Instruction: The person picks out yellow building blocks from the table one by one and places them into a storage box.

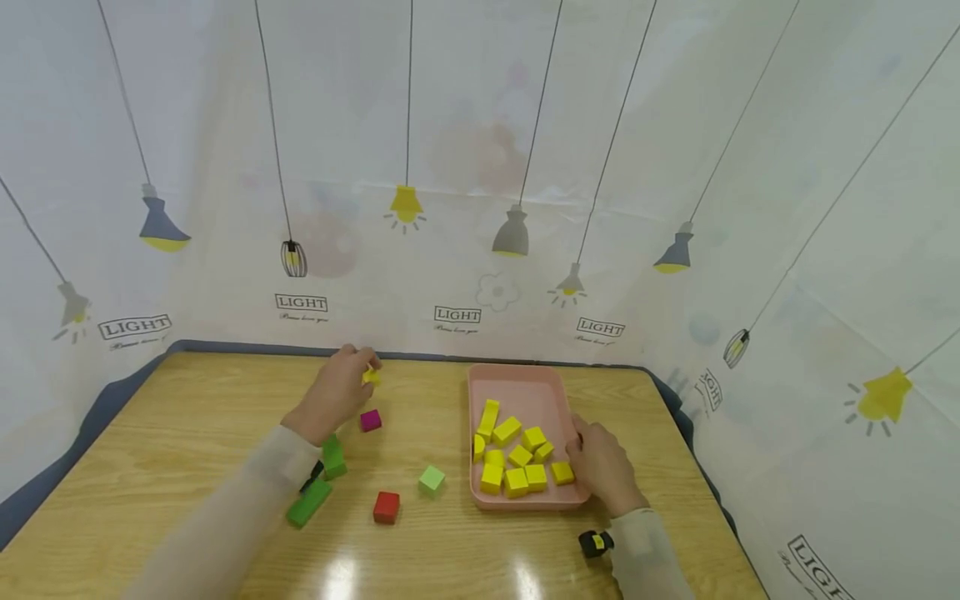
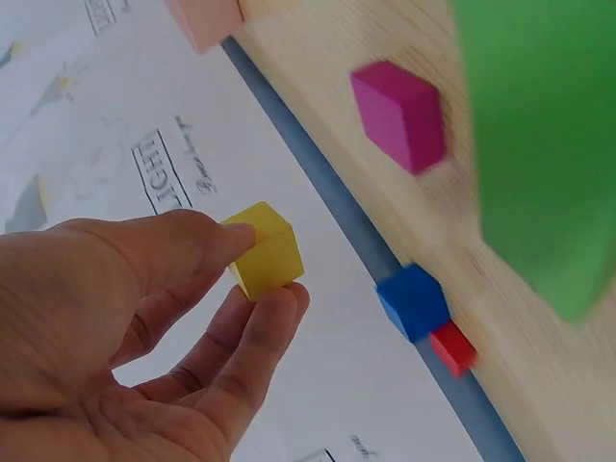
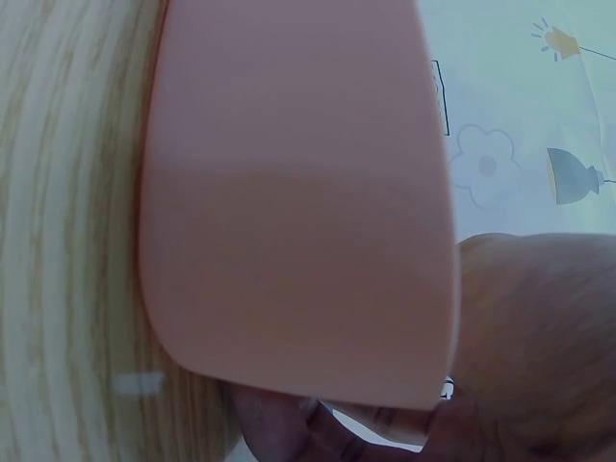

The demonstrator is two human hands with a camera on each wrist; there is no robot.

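Observation:
In the head view my left hand [image 1: 333, 393] is at the far left part of the table. Its thumb and fingertips pinch a yellow block [image 2: 268, 252], lifted and seen against the white backdrop in the left wrist view. My right hand [image 1: 606, 465] grips the near right side of a pink tray [image 1: 528, 400], with fingers at the rim. Several yellow blocks [image 1: 516, 482] of various shapes lie inside the tray, mostly in its near half. The right wrist view is filled by the tray's outer wall [image 3: 298, 221], which hides part of that hand's fingers.
Near my left forearm lie a magenta block [image 1: 371, 420] and two green blocks [image 1: 333, 457]. A red block [image 1: 386, 507] and a light green block [image 1: 432, 481] sit left of the tray. Beyond, a blue block [image 2: 414, 301] touches a small red block [image 2: 452, 348] by the table's edge.

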